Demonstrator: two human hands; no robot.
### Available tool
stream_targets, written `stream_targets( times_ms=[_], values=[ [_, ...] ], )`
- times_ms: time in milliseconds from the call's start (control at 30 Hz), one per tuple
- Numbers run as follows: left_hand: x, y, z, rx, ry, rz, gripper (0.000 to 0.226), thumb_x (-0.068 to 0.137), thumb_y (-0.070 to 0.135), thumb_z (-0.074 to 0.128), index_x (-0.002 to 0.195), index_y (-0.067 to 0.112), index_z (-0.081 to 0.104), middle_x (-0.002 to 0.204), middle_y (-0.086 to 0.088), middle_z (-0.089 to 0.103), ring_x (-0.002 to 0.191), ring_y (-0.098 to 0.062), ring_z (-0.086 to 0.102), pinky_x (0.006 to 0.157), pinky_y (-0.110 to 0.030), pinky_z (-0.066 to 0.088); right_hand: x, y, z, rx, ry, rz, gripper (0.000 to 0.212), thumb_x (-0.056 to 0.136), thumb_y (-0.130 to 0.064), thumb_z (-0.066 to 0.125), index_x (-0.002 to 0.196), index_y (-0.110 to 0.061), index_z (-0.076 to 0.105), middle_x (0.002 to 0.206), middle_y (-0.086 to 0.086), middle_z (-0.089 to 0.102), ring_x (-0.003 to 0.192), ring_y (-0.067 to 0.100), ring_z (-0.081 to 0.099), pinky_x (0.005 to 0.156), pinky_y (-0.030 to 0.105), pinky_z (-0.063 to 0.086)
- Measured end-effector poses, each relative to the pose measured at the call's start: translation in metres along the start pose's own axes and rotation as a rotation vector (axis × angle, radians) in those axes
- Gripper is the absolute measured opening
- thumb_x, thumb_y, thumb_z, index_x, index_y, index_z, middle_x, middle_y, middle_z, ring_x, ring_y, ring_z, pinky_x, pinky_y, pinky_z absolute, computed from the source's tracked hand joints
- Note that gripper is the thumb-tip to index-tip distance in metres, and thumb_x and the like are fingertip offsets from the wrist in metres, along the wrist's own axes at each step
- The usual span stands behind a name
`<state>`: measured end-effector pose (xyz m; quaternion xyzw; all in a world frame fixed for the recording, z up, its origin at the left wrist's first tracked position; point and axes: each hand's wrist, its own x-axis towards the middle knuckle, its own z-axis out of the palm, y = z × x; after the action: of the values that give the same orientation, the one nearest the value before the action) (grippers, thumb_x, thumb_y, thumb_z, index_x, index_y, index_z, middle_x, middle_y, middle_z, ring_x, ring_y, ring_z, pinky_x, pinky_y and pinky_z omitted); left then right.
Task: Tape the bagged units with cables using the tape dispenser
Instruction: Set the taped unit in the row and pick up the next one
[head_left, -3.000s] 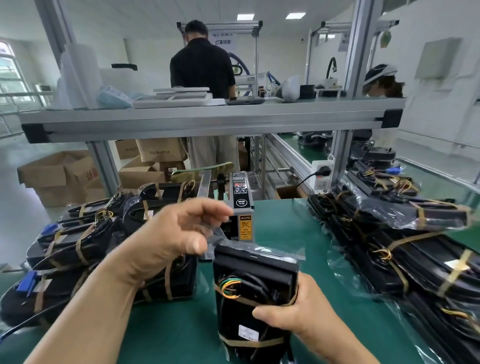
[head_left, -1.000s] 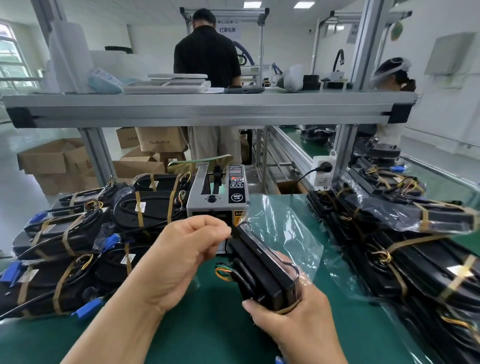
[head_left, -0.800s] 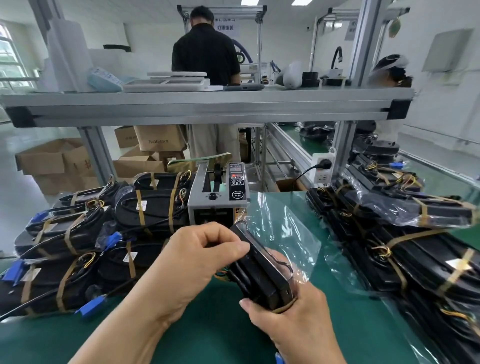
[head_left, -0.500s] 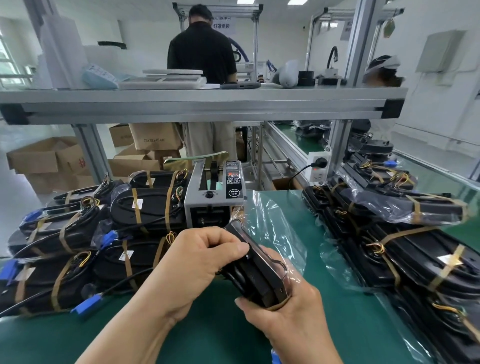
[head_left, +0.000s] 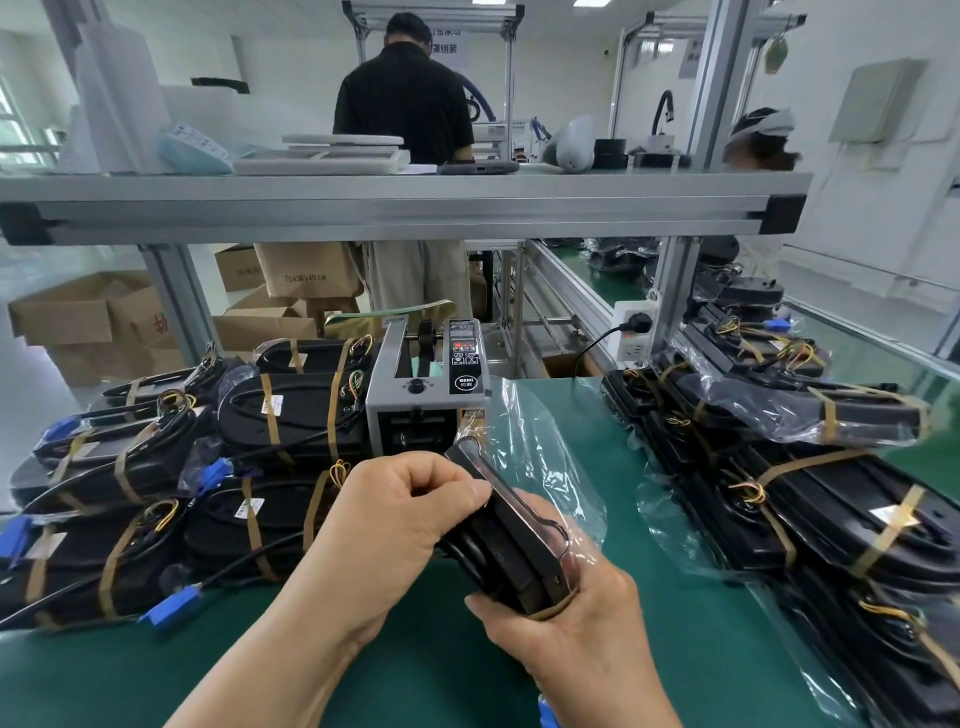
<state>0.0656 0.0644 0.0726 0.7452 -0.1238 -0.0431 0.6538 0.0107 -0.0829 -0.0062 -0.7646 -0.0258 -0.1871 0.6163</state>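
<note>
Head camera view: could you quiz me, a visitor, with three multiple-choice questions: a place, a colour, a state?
1. Where does the tape dispenser stand?
A. on the upper shelf
B. on the green table
C. on the floor

2. What colour are the cable plugs in the left stack?
A. red
B. white
C. blue

3. How is the nearest bagged unit?
A. held by left hand and right hand
B. lying untouched on the table
C. packed in a box

Answers: 1 B, it stands on the green surface; 2 C, the plugs show blue; 3 A, both hands' fingers curl round it.
</note>
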Motion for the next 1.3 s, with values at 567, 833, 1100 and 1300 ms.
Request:
stream_targets(
  times_ms=[567, 833, 1100, 1300],
  values=[
    [-0.002, -0.008, 0.006, 0.166, 0.173, 0.033, 0.047, 0.043, 0.063, 0.074, 0.077, 0.033, 0.061, 0.062, 0.017, 0.048, 0.056, 0.000, 0.044, 0.064, -0.027, 0.045, 0.000, 0.001, 0.002, 0.027, 0.031, -0.045, 0.071, 0.051, -0.020, 0.087, 0.115, -0.044, 0.069, 0.097, -0.009, 0.077, 0.087, 0.008, 0.074, 0.072, 0.014, 0.054],
    [0.008, -0.013, 0.006, 0.060, 0.185, 0.062, 0.020, 0.074, 0.036, 0.079, 0.067, 0.023, 0.066, 0.059, 0.007, 0.051, 0.057, -0.007, 0.044, 0.055, -0.020, 0.040, 0.000, 0.001, 0.002, 0.058, 0.021, -0.033, 0.071, 0.051, -0.018, 0.087, 0.114, -0.044, 0.069, 0.096, -0.006, 0.078, 0.086, 0.010, 0.074, 0.074, 0.016, 0.054],
    [0.009, -0.019, 0.007, -0.013, 0.106, -0.008, 0.039, 0.053, 0.045, 0.091, 0.072, 0.023, 0.065, 0.062, 0.009, 0.054, 0.057, -0.003, 0.048, 0.055, -0.014, 0.042, -0.003, -0.005, -0.003, 0.083, 0.024, -0.013, 0.061, 0.052, -0.021, 0.088, 0.106, -0.045, 0.073, 0.087, -0.007, 0.077, 0.079, 0.007, 0.072, 0.065, 0.011, 0.052],
    [0.009, -0.013, -0.002, 0.013, 0.005, -0.054, 0.025, 0.066, 0.021, 0.088, 0.080, 0.018, 0.068, 0.063, 0.007, 0.058, 0.057, -0.004, 0.052, 0.053, -0.014, 0.043, -0.004, -0.005, -0.002, 0.094, 0.018, -0.035, 0.069, 0.053, -0.014, 0.087, 0.112, -0.045, 0.070, 0.095, -0.007, 0.078, 0.089, 0.010, 0.074, 0.076, 0.015, 0.054]
  ],
)
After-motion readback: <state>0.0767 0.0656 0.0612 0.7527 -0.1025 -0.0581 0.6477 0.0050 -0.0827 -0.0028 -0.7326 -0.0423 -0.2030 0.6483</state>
